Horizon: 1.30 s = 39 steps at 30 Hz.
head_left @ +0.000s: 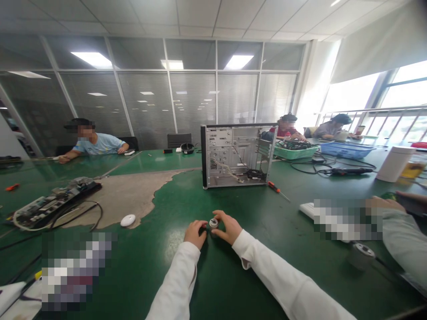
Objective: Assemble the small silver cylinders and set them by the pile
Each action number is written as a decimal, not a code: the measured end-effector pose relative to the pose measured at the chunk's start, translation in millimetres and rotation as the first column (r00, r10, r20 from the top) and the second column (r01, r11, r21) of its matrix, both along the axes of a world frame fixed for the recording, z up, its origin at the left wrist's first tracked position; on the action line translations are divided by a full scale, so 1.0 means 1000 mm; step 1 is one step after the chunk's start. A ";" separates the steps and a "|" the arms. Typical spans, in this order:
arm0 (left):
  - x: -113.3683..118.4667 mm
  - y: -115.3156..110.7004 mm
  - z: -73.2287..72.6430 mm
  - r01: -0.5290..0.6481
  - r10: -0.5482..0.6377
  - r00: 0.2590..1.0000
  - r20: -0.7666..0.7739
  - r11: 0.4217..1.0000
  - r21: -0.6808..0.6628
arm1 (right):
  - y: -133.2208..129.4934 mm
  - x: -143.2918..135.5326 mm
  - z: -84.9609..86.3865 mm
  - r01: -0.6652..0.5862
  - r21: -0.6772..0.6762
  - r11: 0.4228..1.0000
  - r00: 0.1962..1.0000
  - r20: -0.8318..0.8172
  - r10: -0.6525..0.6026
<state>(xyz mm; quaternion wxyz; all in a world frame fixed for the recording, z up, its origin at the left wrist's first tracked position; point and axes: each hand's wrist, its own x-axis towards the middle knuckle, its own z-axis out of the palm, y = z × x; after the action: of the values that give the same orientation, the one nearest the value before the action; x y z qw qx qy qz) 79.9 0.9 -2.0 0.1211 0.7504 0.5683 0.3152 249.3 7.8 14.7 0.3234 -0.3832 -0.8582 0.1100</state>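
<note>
My right hand [227, 227] is closed around a small grey cylinder [213, 225] with a pale round top, thumb and fingers on its sides. The cylinder stands low over the green table, and what it is I cannot make out. Close on its left, my left hand [196, 233] is curled, with a small red and black thing [203, 228] showing at the fingertips. Beyond both hands an opened computer case [238, 155] stands upright, its bare metal inside and loose cables facing me. Beside its lower right corner lies an orange-handled screwdriver [274, 187].
At left lie a circuit-board assembly [56, 202] with cables and a white oval thing [128, 220]. A second grey cylinder [362, 255] stands near a co-worker's sleeve [400, 235] at right. Green [295, 153] and blue baskets [347, 151] and a white container [396, 164] stand farther back.
</note>
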 end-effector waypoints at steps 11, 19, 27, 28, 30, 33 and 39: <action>-0.001 -0.005 0.005 -0.046 0.036 0.989 -0.144 0.997 -0.067 | -0.003 -0.005 -0.014 -0.110 0.040 0.993 0.986 -0.121 0.114; 0.007 -0.008 -0.002 -0.006 -0.012 0.974 -0.227 0.997 -0.077 | -0.003 -0.012 -0.017 -0.071 -0.103 0.992 0.940 -0.339 0.032; 0.008 -0.006 -0.006 0.032 -0.034 0.984 -0.177 0.999 -0.012 | -0.003 -0.017 -0.017 -0.116 -0.352 0.929 0.803 -0.584 -0.121; 0.009 -0.006 -0.006 0.035 -0.036 0.985 -0.167 0.999 -0.007 | -0.003 -0.017 -0.018 -0.123 -0.381 0.916 0.778 -0.611 -0.149; 0.010 -0.005 -0.005 0.044 -0.043 0.989 -0.143 0.999 0.001 | -0.003 -0.018 -0.020 -0.141 -0.422 0.895 0.733 -0.652 -0.192; 0.011 -0.005 -0.004 0.063 -0.061 0.994 -0.092 0.998 0.015 | -0.002 -0.020 -0.022 -0.170 -0.463 0.870 0.676 -0.697 -0.239; 0.010 -0.007 -0.004 0.060 -0.060 0.998 -0.007 0.998 0.035 | -0.001 -0.026 -0.020 -0.195 -0.525 0.829 0.634 -0.712 -0.302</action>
<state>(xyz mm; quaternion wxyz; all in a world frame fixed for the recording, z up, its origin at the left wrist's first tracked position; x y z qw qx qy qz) 90.0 -5.9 -6.4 0.1156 0.7700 0.5403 0.3190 223.6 7.2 -5.7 0.5346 -0.4020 -0.5526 0.4972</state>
